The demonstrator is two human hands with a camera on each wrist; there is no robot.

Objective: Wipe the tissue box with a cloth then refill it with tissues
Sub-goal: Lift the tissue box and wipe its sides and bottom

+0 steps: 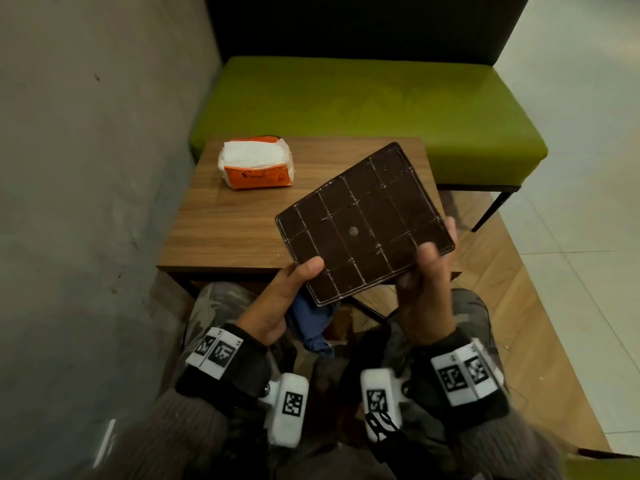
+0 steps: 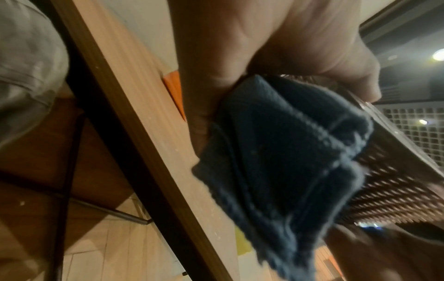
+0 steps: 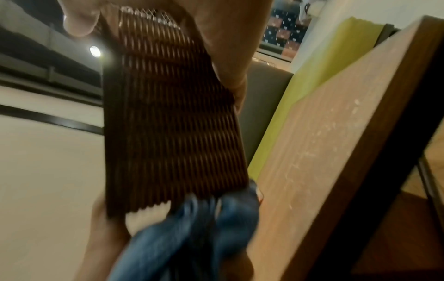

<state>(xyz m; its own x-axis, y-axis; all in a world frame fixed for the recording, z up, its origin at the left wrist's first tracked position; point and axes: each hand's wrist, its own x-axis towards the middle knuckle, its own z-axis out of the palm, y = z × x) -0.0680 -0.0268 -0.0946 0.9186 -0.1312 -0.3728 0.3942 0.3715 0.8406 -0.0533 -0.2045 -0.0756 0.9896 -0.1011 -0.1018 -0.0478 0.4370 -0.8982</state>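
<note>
I hold the dark brown tissue box [image 1: 363, 223] upside down above the table's near edge, its ribbed base facing up. My left hand [image 1: 294, 289] grips its near left corner, thumb on the base, and presses a blue cloth [image 1: 311, 323] against the box's underside. In the left wrist view the cloth [image 2: 276, 152] lies bunched between my fingers and the box's slatted wall [image 2: 396, 190]. My right hand [image 1: 426, 278] grips the near right corner, thumb on top. The right wrist view shows the slatted side [image 3: 173, 114] and the cloth [image 3: 192, 237] below it. An orange pack of white tissues [image 1: 256, 162] lies at the table's far left.
A small wooden table [image 1: 225, 230] stands in front of my knees. Behind it is a green bench seat [image 1: 381, 98] with a dark backrest. A grey wall [image 1: 86, 168] runs along the left. Wood and tile floor lie to the right.
</note>
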